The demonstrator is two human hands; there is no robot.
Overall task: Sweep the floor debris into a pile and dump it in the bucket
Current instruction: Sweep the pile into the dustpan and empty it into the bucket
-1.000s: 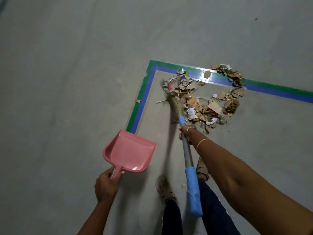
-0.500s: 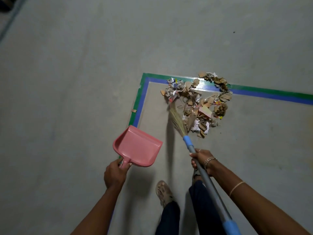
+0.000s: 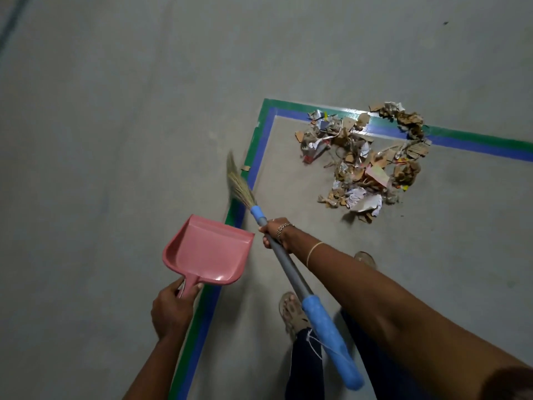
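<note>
Broom bristles, swung off debris pile, lie at its 9 o'clock; pile at 2 o'clock from nearer right grip, curled round shaft; left grip clasps dustpan.

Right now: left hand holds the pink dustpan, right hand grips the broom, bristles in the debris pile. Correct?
No. Head view shows the bristles clear of the debris pile, over by the floor tape. Dustpan and broom holds are right.

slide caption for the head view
Right hand holds the broom clear of the debris pile; left hand holds a pink dustpan.
</note>
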